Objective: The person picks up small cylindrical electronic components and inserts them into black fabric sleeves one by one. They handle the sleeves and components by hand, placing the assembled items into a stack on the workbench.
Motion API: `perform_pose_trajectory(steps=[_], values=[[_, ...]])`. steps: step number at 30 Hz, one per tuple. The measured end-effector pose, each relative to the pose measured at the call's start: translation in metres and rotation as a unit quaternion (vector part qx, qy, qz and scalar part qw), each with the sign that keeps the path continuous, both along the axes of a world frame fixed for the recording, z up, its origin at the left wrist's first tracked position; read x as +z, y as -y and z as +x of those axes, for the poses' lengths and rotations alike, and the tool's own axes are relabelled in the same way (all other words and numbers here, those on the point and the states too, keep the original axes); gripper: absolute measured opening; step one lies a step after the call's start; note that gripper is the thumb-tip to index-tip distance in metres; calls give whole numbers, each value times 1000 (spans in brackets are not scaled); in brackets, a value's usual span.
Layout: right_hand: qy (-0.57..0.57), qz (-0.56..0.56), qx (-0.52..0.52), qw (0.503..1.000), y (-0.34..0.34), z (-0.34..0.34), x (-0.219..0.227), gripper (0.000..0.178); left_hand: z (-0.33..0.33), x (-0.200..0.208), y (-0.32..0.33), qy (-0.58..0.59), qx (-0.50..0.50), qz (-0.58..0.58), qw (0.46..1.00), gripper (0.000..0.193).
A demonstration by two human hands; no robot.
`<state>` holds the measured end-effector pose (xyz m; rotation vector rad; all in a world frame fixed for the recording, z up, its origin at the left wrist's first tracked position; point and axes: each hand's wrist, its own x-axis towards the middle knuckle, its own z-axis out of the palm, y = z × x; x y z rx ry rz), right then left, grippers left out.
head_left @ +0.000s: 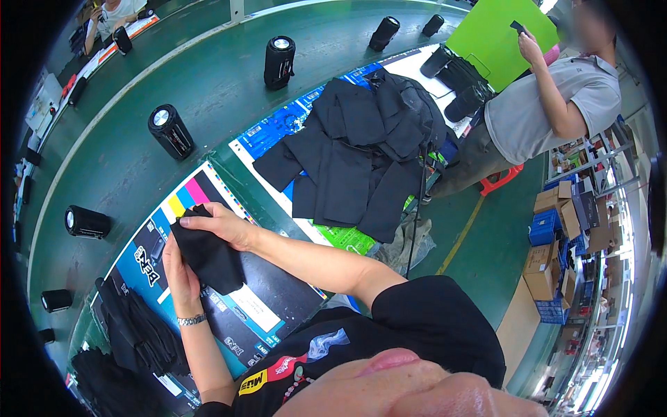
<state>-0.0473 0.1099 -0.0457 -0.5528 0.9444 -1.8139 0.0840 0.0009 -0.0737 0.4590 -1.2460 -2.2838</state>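
A black fabric piece (212,258), perhaps a flat pouch, is held up over the printed sheets (253,306) on the bench. My right hand (229,226) grips its upper edge, thumb laid over the front. On the near-left side, my left hand (180,278) is closed around its edge, with some fingers hidden behind the fabric. Beside my left forearm lies a stack of folded black fabric pieces (142,330). Beyond my right arm, a large heap of similar black pieces (347,174) is spread over blue and green printed sheets.
Several black cylindrical speakers (170,132) stand or lie along the green conveyor (222,83). At the right, a co-worker (556,104) in a grey shirt holds a small dark item near a green panel (500,42). Cardboard boxes (542,271) and blue crates (545,226) stand by the shelves.
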Motion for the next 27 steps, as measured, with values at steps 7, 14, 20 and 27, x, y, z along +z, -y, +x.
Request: perform_pose_trajectory(steps=[7, 14, 20, 27], values=[[48, -19, 51, 997, 16, -18, -24, 39, 1, 28, 20, -24, 72, 41, 996, 34], [-92, 64, 70, 991, -8, -28, 29, 5, -24, 101, 6, -60, -9, -156, 986, 16], [-218, 49, 88, 971, -45, -78, 77, 7, -53, 111, 13, 16, -96, -179, 979, 34], [-205, 82, -37, 975, -15, -155, 73, 15, -112, 89, 34, 85, -168, -216, 958, 31]])
